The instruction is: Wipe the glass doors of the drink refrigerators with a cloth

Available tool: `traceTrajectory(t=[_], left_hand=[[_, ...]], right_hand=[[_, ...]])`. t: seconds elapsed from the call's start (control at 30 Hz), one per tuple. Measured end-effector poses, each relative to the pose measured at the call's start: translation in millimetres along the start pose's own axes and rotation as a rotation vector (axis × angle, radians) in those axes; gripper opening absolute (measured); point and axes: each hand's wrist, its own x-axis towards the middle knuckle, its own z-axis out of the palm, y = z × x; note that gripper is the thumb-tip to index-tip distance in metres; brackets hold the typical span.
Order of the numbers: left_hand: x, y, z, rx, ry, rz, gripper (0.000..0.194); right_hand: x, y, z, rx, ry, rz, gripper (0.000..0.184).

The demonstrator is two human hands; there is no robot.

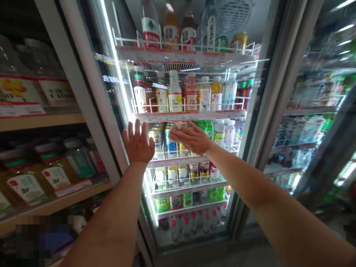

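Note:
My left hand (138, 142) is spread flat, fingers up, against the edge of the open glass door (111, 96) of a drinks fridge. My right hand (191, 138) reaches into the fridge at the third shelf (178, 160). Its fingers lie over a small white cloth (179, 125) on top of the cans (157, 139) standing there. How firmly it grips the cloth is unclear.
The shelves above (189, 115) hold bottles, the lower ones small cups and red-capped bottles. Wooden shelves (41, 120) with large jars stand to the left. A second glass-door fridge (311, 111) is on the right.

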Motion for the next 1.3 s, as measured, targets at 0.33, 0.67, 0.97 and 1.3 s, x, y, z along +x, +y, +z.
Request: traceTrajectory(t=[0.33,0.67,0.97,1.3], left_hand=[[-0.9,-0.4,0.6,0.076,0.042,0.068,0.069],[-0.7,0.4,0.4,0.025,0.005,0.031,0.069],[-1.9,-2.4,0.5,0.073,0.001,0.010,0.066],[51.9,86.7,13.4,-0.014,0.125,-0.047,0.055]], right_hand=[[-31.1,21.7,-13.8,-0.023,0.001,0.131,0.065],[-39.2,53.0,-31.6,-0.046,0.135,0.418,0.051],[-15.7,66.2,-32.8,-0.205,0.423,0.846,0.058],[-18.7,56.1,-31.6,-0.100,0.254,0.640,0.062]])
